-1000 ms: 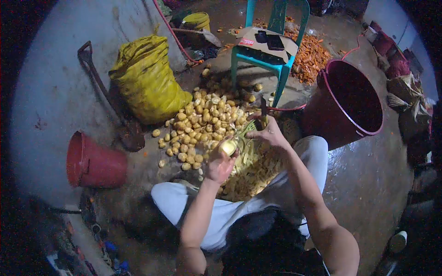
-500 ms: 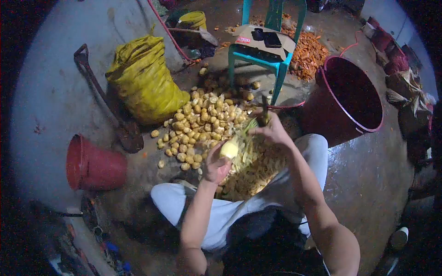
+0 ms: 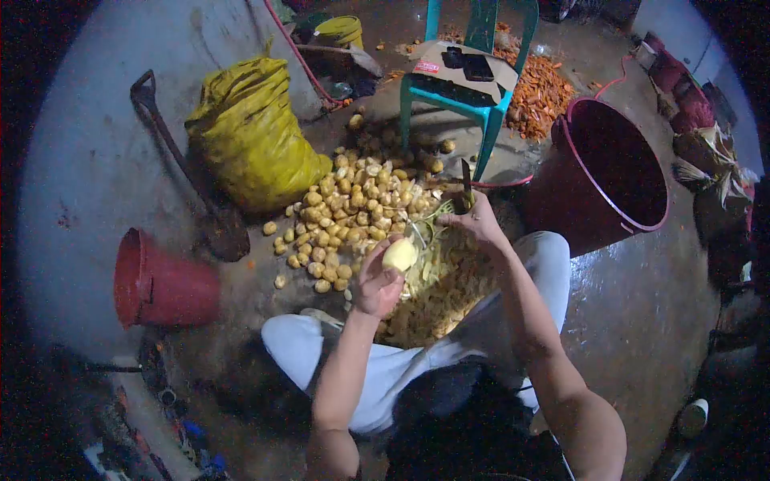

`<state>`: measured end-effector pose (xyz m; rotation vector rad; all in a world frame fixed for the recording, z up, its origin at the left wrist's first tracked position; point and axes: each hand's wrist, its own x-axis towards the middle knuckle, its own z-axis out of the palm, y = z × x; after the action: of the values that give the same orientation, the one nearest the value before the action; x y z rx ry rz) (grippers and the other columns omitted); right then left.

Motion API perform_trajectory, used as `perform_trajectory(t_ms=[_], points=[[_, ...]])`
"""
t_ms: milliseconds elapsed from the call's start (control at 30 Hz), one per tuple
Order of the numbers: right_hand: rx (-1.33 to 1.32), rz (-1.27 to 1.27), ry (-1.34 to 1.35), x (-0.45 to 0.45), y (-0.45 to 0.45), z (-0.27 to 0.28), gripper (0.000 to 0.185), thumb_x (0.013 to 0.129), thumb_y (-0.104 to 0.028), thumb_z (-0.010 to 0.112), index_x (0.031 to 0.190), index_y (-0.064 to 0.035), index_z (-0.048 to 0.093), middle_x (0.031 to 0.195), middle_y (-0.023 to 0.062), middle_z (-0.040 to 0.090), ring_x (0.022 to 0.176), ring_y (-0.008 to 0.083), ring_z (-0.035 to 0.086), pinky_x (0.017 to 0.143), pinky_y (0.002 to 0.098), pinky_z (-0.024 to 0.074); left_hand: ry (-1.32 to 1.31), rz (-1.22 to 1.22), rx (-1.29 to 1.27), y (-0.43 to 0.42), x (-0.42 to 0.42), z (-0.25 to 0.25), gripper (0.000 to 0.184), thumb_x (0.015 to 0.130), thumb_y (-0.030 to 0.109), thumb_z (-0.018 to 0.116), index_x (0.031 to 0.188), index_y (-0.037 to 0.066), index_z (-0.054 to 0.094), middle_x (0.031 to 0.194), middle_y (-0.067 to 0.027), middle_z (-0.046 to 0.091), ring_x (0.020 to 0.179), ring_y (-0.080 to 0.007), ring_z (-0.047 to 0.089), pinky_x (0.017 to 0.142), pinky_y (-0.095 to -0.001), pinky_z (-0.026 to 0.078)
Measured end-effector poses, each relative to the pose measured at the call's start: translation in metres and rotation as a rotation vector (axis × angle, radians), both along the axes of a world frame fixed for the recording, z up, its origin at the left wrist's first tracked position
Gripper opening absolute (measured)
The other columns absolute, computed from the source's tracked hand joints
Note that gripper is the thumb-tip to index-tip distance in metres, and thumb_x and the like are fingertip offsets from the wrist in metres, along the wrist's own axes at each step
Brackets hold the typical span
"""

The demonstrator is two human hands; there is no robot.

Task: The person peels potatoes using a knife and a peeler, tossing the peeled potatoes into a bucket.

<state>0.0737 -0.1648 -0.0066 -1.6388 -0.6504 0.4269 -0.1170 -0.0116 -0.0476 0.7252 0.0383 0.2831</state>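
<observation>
A pale, peeled potato (image 3: 399, 255) rests in my left hand (image 3: 378, 284), with the fingers curled round it. My right hand (image 3: 479, 223) is closed on a knife (image 3: 467, 180) whose dark blade points up and away from me. Greenish strips, blurred, show by the right fingertips, just apart from the potato. Under both hands a heap of peelings (image 3: 449, 297) lies between my legs. Beyond them spreads a pile of unpeeled potatoes (image 3: 353, 212) on the floor.
A yellow sack (image 3: 253, 136) stands behind the pile, beside a shovel (image 3: 180, 160) leaning on the wall. At left is a red bucket (image 3: 168, 280); at right, a large dark red tub (image 3: 561, 192). A teal chair (image 3: 491, 120) holds cardboard and phones. Orange scraps (image 3: 537, 96) lie behind it.
My right hand has shifted slightly, and the knife blade shows more clearly. The potato in my left hand has turned a little and moved slightly up, further from the right fingers.
</observation>
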Motion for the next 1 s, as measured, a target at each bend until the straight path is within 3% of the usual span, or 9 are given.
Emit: perform_trajectory(t_ms=[100,167,267,400,433,500,667,767,1000], points=[[0.096,0.116,-0.436,-0.016,0.001,-0.004,0.047,0.067,-0.015,0.085,0.105,-0.0007,0.061,0.096,0.0067,0.066,0.087,0.0152,0.062,0.072,0.0293,0.052,0.032,0.002,-0.047,-0.001,-0.001,-0.002,0.066,0.072,0.008,0.075,0.131,0.002,0.047,0.135,-0.012,0.049,0.125,-0.0289,0.047,0.106,-0.0444,0.037],[0.059,0.136,-0.433,-0.021,0.001,0.005,0.047,0.067,-0.015,0.085,0.105,-0.0008,0.061,0.096,0.007,0.066,0.087,0.0163,0.062,0.072,0.0296,0.052,0.043,0.026,0.076,-0.001,-0.001,-0.007,0.065,0.072,0.007,0.073,0.131,0.0,0.046,0.135,-0.0129,0.049,0.125,-0.0299,0.047,0.106,-0.0458,0.037],[0.01,0.001,0.268,-0.002,-0.007,-0.009,0.046,0.064,-0.016,0.087,0.099,-0.001,0.061,0.095,-0.0003,0.061,0.093,0.0118,0.055,0.085,0.0304,0.0446,-0.011,0.031,-0.001,-0.003,0.0,-0.004,0.065,0.072,0.007,0.073,0.13,-0.003,0.045,0.134,-0.0148,0.049,0.124,-0.0302,0.048,0.106,-0.0453,0.038],[0.077,0.138,-0.423,-0.024,0.001,0.009,0.044,0.067,-0.015,0.085,0.102,-0.0011,0.063,0.097,0.0056,0.066,0.08,0.0141,0.062,0.073,0.0293,0.0511,0.09,-0.001,0.005,-0.001,-0.001,-0.003,0.062,0.069,0.005,0.069,0.127,-0.001,0.049,0.129,-0.0143,0.054,0.122,-0.0297,0.05,0.106,-0.0454,0.039],[0.076,0.139,-0.418,-0.022,0.002,0.006,0.044,0.067,-0.015,0.085,0.102,-0.0011,0.063,0.097,0.0056,0.066,0.08,0.0141,0.062,0.073,0.0293,0.0511,0.095,0.0,0.003,-0.001,-0.001,-0.005,0.062,0.069,0.005,0.069,0.127,-0.001,0.049,0.129,-0.0143,0.054,0.122,-0.0297,0.05,0.106,-0.0454,0.039],[-0.024,0.011,0.117,-0.012,-0.002,-0.005,0.047,0.066,-0.017,0.086,0.103,-0.0015,0.063,0.101,0.0077,0.065,0.096,0.0175,0.06,0.09,0.0333,0.0456,0.078,0.086,-0.128,-0.004,-0.003,-0.008,0.061,0.069,0.004,0.069,0.126,-0.001,0.05,0.13,-0.014,0.054,0.122,-0.0286,0.051,0.105,-0.044,0.04],[0.086,0.135,-0.374,-0.023,0.001,0.005,0.046,0.066,-0.019,0.086,0.101,-0.001,0.063,0.097,0.008,0.066,0.083,0.0145,0.062,0.077,0.0298,0.0505,0.061,-0.015,-0.097,-0.002,-0.004,0.007,0.063,0.07,0.003,0.069,0.129,-0.001,0.046,0.135,-0.0118,0.049,0.124,-0.029,0.048,0.109,-0.0469,0.034],[-0.036,0.031,-0.074,-0.009,0.0,-0.016,0.047,0.065,-0.02,0.087,0.102,-0.0012,0.063,0.097,0.0078,0.067,0.088,0.0164,0.062,0.081,0.0306,0.0493,0.049,-0.016,-0.083,-0.004,-0.003,0.005,0.064,0.07,0.003,0.069,0.129,0.0,0.046,0.136,-0.0112,0.048,0.124,-0.0284,0.048,0.11,-0.046,0.033],[0.043,0.124,-0.167,-0.024,0.002,0.01,0.049,0.063,-0.014,0.087,0.103,-0.0006,0.063,0.099,0.0029,0.062,0.098,0.0139,0.055,0.089,0.0319,0.0429,0.133,0.042,-0.106,-0.004,-0.004,0.0,0.06,0.072,0.005,0.072,0.127,-0.001,0.049,0.128,-0.0144,0.054,0.12,-0.029,0.051,0.105,-0.0428,0.039]])
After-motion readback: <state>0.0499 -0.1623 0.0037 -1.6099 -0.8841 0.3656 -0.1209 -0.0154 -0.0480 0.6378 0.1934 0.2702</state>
